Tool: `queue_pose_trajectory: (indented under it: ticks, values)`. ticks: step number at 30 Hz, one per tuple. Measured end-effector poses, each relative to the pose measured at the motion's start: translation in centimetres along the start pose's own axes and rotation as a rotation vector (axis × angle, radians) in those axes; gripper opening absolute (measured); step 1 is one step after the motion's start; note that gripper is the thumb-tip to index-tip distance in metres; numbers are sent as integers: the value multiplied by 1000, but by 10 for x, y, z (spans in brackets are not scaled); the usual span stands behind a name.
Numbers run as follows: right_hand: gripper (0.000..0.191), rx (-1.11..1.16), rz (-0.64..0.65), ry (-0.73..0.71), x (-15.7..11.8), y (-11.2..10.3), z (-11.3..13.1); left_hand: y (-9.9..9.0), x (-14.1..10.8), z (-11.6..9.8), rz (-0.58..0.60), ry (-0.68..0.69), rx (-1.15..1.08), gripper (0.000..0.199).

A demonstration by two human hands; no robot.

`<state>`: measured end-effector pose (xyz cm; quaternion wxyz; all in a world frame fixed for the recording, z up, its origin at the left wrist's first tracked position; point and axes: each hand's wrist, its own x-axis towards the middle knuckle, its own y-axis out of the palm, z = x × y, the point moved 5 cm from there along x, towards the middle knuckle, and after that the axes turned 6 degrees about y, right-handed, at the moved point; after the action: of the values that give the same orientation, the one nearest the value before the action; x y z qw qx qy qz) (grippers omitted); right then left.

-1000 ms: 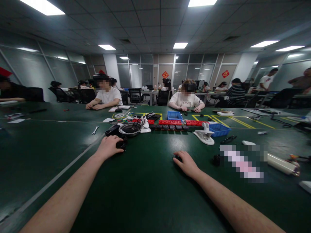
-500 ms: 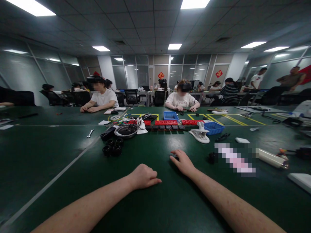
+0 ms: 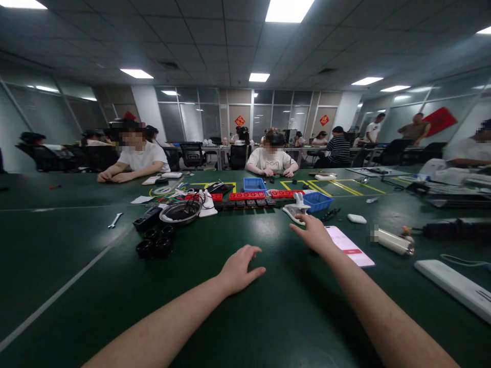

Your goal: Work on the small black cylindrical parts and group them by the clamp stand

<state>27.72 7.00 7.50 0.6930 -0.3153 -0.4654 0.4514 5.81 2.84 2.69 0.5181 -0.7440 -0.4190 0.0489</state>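
Your two hands were well apart over the green counter (image 3: 268, 332), each with thumb and fingers parted. Your left hand (image 3: 240, 271) was at the near centre, palm turned inward, with bare counter showing between its thumb and fingertips. Your right hand (image 3: 315, 235) was farther out and to the right, its fingers spread toward the far side. In view its fingertips overlapped the near edge of the white clip stand (image 3: 297, 209); whether they touched it cannot be told. A small dark object (image 3: 312, 252), mostly hidden, showed just below your right hand, and a pale flat slab (image 3: 352, 249) with a red band lay just right of your wrist.

To the left of your left hand, four black ring-like pieces (image 3: 162, 245) stood clustered together on the counter. Beyond them were a black box (image 3: 148, 219) and a round metal-rimmed dish (image 3: 180, 223) with dark cables in it; a wrench (image 3: 115, 220) lay farther left. Red socket strips (image 3: 247, 196) ran across the middle distance. One blue tray (image 3: 318, 203) was just beside the clip stand, and another blue tray (image 3: 254, 187) was farther away. On the right lay a small white case (image 3: 356, 219), a cream cylinder (image 3: 394, 242) and a long white bar (image 3: 454, 286). Two people in white tops sat at the far edge.
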Motion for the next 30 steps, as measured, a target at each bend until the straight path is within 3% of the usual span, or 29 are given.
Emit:
queue_pose_trajectory:
  ticks: [3,7,9,13,16,20,24,30]
  values:
    - [59,-217,62,127,5,-4,-33,0,2,6,-37,-43,-36,47]
    - [70,-245,228,131,6,5,-55,5,2,8,-2,-22,-51,48]
    - [65,-244,305,136,6,10,-61,5,0,9,15,-23,-50,49]
    - [28,-279,388,135,7,16,-65,5,-1,10,31,-20,-36,49]
    - [18,-242,352,99,3,23,-48,6,-1,10,34,-9,-41,49]
    - [30,-79,208,-117,-16,43,13,6,1,12,-9,-21,-60,52]
    - [48,251,301,-363,-47,66,71,4,4,20,-106,-69,-89,64]
    - [77,508,291,-413,-63,70,77,2,6,31,-146,-96,-115,67]
